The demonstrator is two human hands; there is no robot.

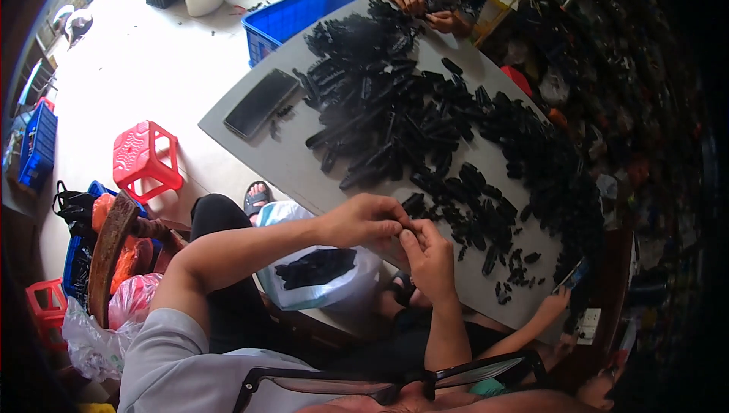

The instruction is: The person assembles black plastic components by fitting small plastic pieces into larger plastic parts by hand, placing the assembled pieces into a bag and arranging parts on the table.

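My left hand [370, 219] and my right hand [430, 257] meet above the near edge of the pale table [292, 166]. Both are closed, thumbs and fingertips pinched together around something small and dark. Fingers cover most of it, so its kind cannot be made out. Just beyond my fingers lies a wide heap of long black plastic pieces [387, 136]. Smaller black bits [520, 269] are scattered to the right of my right hand. Below my left forearm stands a white sack [361, 284], its mouth open, with black pieces [315, 267] inside.
A dark flat rectangular device [262, 102] rests on the table's left part. Across the table, another person's hands [425, 11] handle something dark. At lower right, someone's hand [554, 305] holds a phone [575, 275]. A blue crate [292, 18] and red stool [148, 159] stand left.
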